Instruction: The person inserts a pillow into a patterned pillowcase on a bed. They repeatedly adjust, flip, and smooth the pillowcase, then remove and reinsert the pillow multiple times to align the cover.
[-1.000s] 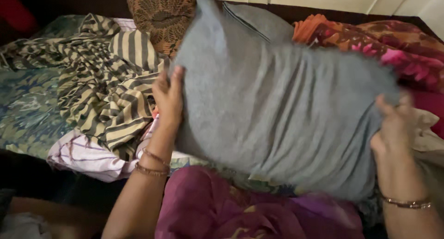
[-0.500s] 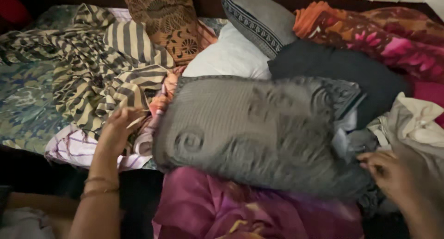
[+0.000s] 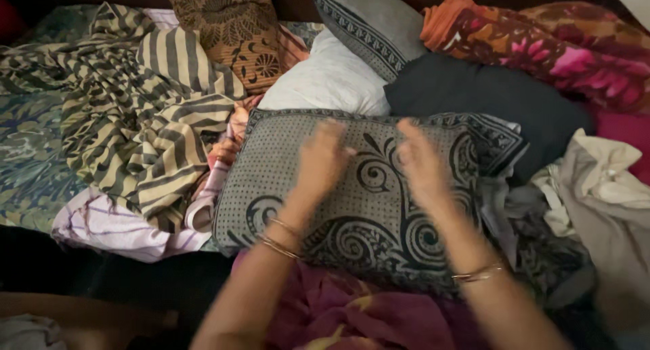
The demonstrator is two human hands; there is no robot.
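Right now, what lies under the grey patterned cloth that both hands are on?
Magenta fabric shows under the grey patterned cloth at its near edge, and a white pillow behind it. The rest underneath is covered.

1. Striped cloth: crumpled, beige and dark bands, left of frame.
2. Brown patterned cushion: top centre-left.
3. White pillow: centre top, touching the grey bordered pillow above it.
4. Black cloth: right of centre.
5. Floral blanket: red, orange and pink, upper right.
6. Cream garment: right edge.
7. Magenta fabric: bottom centre.
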